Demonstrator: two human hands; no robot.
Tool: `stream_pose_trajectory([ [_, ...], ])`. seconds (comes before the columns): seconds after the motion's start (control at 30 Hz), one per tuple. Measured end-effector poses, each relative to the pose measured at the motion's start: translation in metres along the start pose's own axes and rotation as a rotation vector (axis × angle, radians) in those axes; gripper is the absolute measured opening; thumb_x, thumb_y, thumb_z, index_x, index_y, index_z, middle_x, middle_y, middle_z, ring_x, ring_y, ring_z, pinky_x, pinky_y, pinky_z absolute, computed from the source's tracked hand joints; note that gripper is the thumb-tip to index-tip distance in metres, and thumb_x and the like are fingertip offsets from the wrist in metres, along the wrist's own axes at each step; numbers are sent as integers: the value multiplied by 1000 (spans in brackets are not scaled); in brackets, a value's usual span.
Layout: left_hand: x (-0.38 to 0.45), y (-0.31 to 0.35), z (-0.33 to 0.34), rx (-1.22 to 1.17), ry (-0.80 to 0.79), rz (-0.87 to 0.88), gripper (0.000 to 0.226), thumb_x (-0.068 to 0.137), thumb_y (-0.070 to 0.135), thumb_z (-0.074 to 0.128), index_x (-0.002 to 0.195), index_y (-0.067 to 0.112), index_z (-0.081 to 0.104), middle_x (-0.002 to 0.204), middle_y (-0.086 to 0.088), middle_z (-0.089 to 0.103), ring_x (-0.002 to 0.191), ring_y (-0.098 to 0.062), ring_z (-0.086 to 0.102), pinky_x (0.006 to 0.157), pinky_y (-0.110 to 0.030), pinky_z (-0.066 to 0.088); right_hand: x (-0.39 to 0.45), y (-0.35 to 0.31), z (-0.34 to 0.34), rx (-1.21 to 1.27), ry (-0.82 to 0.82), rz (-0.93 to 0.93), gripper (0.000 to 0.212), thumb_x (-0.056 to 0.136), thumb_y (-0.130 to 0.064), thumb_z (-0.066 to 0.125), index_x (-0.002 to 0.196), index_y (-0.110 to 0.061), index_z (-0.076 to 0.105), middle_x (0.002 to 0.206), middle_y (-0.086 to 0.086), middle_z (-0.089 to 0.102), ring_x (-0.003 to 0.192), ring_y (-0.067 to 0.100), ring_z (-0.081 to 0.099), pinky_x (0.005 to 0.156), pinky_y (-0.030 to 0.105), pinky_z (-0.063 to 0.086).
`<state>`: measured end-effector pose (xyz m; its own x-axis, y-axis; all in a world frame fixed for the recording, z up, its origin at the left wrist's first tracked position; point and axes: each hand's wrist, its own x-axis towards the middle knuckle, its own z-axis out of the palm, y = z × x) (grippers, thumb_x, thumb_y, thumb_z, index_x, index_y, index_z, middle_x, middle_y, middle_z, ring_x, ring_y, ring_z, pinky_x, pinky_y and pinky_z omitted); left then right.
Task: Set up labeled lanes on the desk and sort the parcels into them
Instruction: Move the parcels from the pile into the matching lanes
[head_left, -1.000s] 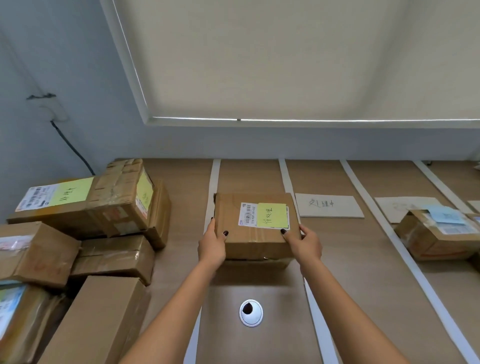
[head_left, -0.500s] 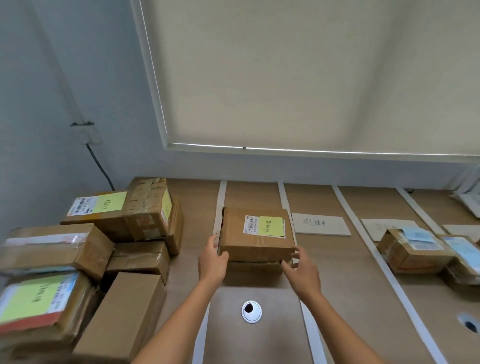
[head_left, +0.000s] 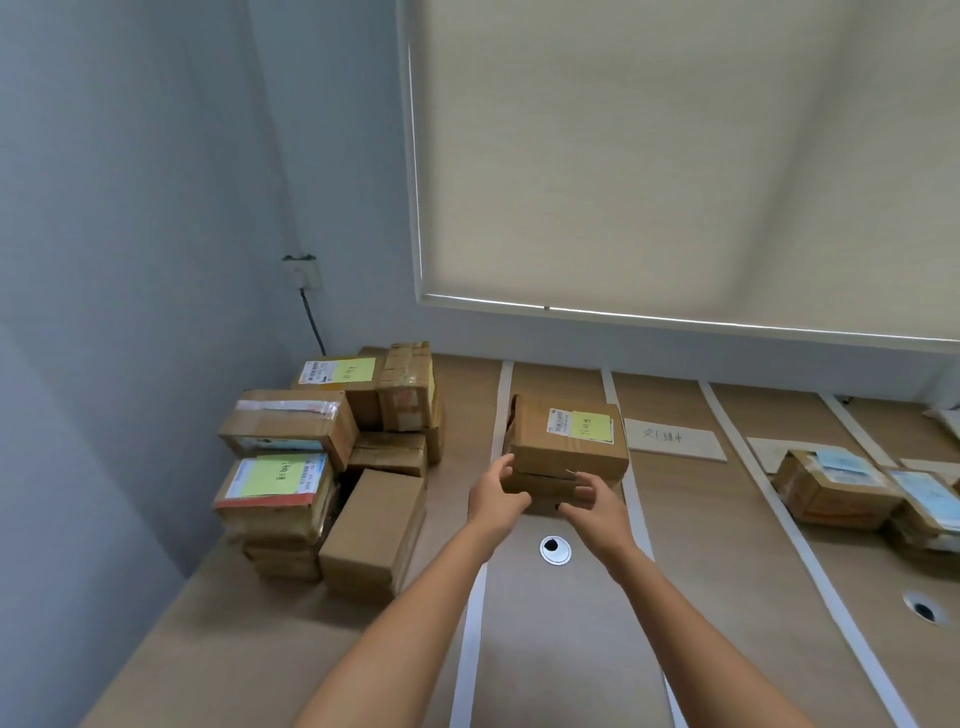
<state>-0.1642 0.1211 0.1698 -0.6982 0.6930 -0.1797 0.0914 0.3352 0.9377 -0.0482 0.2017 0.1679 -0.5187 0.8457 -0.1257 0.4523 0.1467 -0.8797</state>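
Observation:
A brown cardboard parcel (head_left: 569, 436) with a yellow note and a barcode label lies on top of another box in the first taped lane of the desk (head_left: 582, 649). My left hand (head_left: 496, 496) and my right hand (head_left: 595, 506) hover just in front of it, fingers apart, holding nothing. White tape strips (head_left: 501, 410) mark the lanes. A paper lane label (head_left: 672, 439) with handwriting lies in the second lane. A stack of unsorted parcels (head_left: 322, 467) sits at the left by the wall.
Two parcels with blue notes (head_left: 836, 486) lie in a lane at the right. A round cable grommet (head_left: 555, 550) is set in the desk under my hands, another (head_left: 922, 608) at the right. A wall socket with a cable (head_left: 304, 273) is behind the stack.
Both hands have let go of the yellow-note parcel and drawn back toward me. The parcel now rests on the box in the lane. The view has tilted up and swung left.

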Motion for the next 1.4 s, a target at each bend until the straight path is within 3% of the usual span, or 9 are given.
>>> stream_pose_trajectory([
  [0.07,-4,-3,-12,-7,-2,12,61,86,5,60,140,23,38,139,-2,48,127,-20,45,88,-23,41,-7,-6,12,6,-12,-14,55,83,-8,63,134,-12,44,127,12,55,113,24,54,76,20,49],
  [0.17,-6,-15,-36,21,16,8,61,86,6,60,140,23,37,141,-1,45,128,-21,42,94,-28,41,-14,-15,35,17,-38,-13,55,82,-9,64,134,-12,45,130,12,53,117,24,51,93,33,47],
  [0.33,0,-53,-89,88,95,-43,60,87,4,59,140,21,38,142,-4,44,129,-22,43,97,-29,41,-17,-20,88,17,-124,10,57,81,-12,66,134,-16,44,131,9,51,104,18,54,86,30,48],
  [0.57,29,-106,-167,204,122,-137,61,89,8,59,143,19,34,145,-6,41,133,-23,39,103,-34,38,-4,-21,165,52,-252,112,59,83,-15,62,138,-18,40,138,11,44,119,26,48,87,31,45],
  [0.8,50,-156,-178,438,82,-198,62,88,13,59,143,14,32,140,-9,42,124,-25,47,103,-38,42,8,-11,229,12,-357,202,62,88,-24,60,142,-18,31,143,10,40,127,27,44,99,33,41],
  [0.9,56,-167,-177,448,105,-231,63,92,17,53,146,12,21,146,-10,35,129,-27,42,104,-36,37,11,-5,248,-14,-395,210,63,90,-26,58,143,-17,26,143,9,41,127,25,44,93,27,40],
  [0.97,60,-171,-177,394,116,-297,61,95,19,46,147,8,16,147,-12,35,131,-29,41,103,-35,36,11,-4,256,-6,-412,213,62,92,-27,55,143,-16,24,141,8,43,125,24,46,89,25,42],
  [1.13,56,-167,-173,302,101,-351,41,95,18,45,133,5,40,133,-13,53,120,-29,51,99,-33,41,9,-7,256,50,-410,248,60,91,-30,57,140,-16,25,137,6,46,117,22,49,95,29,43],
  [1.4,23,-141,-149,157,114,-274,41,92,14,52,131,8,42,126,-12,58,112,-27,56,90,-29,43,-12,-13,207,101,-353,191,63,85,-26,64,136,-24,27,120,-3,45,104,14,48,76,17,44],
])
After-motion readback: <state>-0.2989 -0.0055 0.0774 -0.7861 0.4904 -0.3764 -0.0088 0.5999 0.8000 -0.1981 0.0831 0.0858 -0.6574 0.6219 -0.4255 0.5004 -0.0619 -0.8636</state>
